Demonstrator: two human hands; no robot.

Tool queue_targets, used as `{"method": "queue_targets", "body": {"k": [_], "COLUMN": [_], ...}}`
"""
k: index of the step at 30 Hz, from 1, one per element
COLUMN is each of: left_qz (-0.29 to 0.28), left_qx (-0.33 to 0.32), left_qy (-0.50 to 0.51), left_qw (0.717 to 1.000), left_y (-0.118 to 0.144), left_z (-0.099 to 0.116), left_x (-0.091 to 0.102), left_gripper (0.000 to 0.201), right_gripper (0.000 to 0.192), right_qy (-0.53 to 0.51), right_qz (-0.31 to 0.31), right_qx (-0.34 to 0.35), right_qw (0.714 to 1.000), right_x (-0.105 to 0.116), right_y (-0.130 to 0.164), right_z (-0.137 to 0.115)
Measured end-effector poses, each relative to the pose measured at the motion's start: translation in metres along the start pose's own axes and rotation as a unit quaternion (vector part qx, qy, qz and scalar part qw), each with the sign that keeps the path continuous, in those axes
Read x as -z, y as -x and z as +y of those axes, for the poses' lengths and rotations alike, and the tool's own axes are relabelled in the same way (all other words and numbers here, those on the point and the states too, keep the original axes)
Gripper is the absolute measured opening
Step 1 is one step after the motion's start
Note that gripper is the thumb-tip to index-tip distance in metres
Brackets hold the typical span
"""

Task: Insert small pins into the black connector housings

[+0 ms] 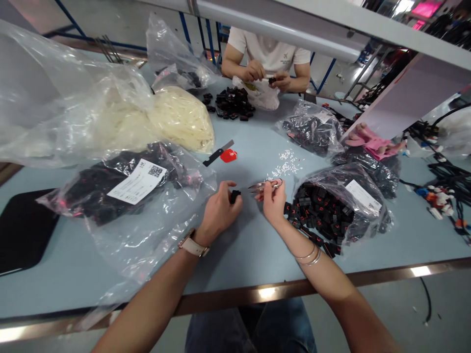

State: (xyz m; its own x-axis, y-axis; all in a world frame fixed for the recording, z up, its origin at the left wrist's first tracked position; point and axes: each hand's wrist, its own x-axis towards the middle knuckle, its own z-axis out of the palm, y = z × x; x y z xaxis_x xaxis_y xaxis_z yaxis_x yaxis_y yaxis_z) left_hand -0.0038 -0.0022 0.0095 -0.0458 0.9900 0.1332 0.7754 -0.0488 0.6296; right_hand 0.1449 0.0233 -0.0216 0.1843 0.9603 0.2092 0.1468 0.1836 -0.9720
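My left hand [222,208] is closed around a small black plastic connector housing [234,196], partly hidden by the fingers. Facing it, my right hand [273,202] grips metal tweezers [259,187], their pointed tips aimed left toward the connector, with a small gap between. Just beyond the right hand, tiny white plastic pieces [287,164] lie scattered on the table. Beside the right wrist, many black connectors with orange-red parts [320,211] spill from an open clear bag [362,215].
A black-handled blade [217,154] lies by a red piece [229,156]. Left are a labelled bag of black parts [136,181] and a bag of cream strips [182,117]. Across the blue table [243,260], a co-worker's hands [267,76] work behind a black connector pile [234,102].
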Motion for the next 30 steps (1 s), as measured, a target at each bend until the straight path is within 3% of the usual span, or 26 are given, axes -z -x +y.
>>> {"method": "queue_targets", "body": {"k": [8,13,17,20,25,30], "left_qz": [0.104,0.157,0.127,0.091,0.108,0.058], "left_qx": [0.054,0.045,0.053,0.054,-0.005,-0.074], "left_qy": [-0.197,-0.264,-0.269,-0.265,-0.209,-0.177], "left_qw": [0.973,0.951,0.953,0.958,0.972,0.98], "left_y": [-0.008,-0.01,-0.01,-0.011,-0.01,-0.006], "left_z": [-0.01,-0.023,-0.025,-0.024,-0.019,-0.012], "left_x": [0.03,0.041,0.041,0.037,0.027,0.019], "left_gripper": [0.023,0.025,0.025,0.03,0.034,0.032], "right_gripper": [0.02,0.016,0.017,0.019,0.026,0.026], "right_qy": [0.067,0.098,0.163,0.268,0.395,0.444], "right_qz": [-0.112,-0.232,-0.296,-0.326,-0.34,-0.312], "right_qx": [-0.032,-0.006,0.022,0.075,0.174,0.161], "right_qw": [0.991,0.968,0.941,0.903,0.836,0.824], "right_x": [0.001,0.003,0.005,0.004,0.0,0.008], "right_y": [-0.001,-0.002,0.0,0.003,0.012,0.003], "right_z": [-0.005,-0.008,-0.015,-0.019,-0.022,-0.03]}}
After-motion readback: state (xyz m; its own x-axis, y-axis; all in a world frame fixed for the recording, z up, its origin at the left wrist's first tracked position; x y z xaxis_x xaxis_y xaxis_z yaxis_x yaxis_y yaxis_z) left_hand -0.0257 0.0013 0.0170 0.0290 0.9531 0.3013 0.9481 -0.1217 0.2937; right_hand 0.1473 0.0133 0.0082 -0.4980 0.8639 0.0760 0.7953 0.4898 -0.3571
